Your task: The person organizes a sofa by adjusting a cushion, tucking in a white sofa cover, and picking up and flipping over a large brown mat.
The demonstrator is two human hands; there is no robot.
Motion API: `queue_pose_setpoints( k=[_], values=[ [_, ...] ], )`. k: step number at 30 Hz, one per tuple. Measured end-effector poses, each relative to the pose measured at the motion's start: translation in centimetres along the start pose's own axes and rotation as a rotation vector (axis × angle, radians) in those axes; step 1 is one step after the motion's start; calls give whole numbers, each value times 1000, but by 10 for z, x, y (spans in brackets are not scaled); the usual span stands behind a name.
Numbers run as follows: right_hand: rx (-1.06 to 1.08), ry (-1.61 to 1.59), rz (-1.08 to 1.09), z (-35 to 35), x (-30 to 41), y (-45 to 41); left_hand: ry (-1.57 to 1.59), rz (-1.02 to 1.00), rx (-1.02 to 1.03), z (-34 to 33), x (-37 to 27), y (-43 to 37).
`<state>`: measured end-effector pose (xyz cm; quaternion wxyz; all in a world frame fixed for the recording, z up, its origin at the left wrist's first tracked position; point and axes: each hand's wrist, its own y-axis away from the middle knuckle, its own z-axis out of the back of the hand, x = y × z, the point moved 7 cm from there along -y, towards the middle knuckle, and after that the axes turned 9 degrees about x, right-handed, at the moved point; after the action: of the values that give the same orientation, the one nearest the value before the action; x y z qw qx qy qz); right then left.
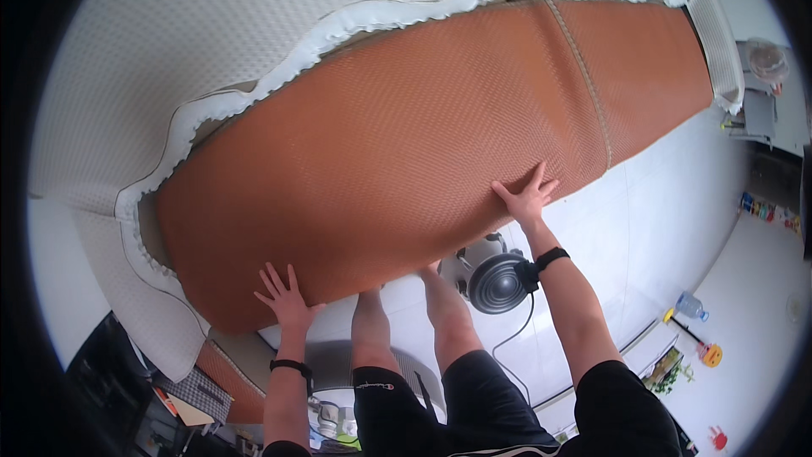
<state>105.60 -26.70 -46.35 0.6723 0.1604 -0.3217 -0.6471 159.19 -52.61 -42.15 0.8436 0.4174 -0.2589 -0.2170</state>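
An orange-brown woven mat (380, 152) covers the long seat of a sofa and runs diagonally across the view. Near its front edge on the left, my left hand (288, 301) rests with fingers spread. Farther right, my right hand (526, 200) lies on the same front edge, its fingers also apart. Neither hand grips anything. A stitched seam (587, 82) crosses the mat toward its right end. Along the back, a white quilted sofa cover (216, 32) with a ruffled trim (368, 18) borders the mat.
A round grey ribbed appliance (501, 284) with a cord (507, 343) stands on the white floor (660, 203) below my right wrist. A covered armrest (717, 44) bounds the sofa's right end. Toward the right are a plastic water bottle (691, 306) and a green plant (671, 379).
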Motion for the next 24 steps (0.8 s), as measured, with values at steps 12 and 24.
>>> queue_pose_setpoints(
  k=[12,24],
  values=[
    [347,-542,141,126,-129,70,123,-244,-83,105,7,66],
    [-96,-802,-169,200,-328,340,269,-860,-435,311,-109,202]
  ],
)
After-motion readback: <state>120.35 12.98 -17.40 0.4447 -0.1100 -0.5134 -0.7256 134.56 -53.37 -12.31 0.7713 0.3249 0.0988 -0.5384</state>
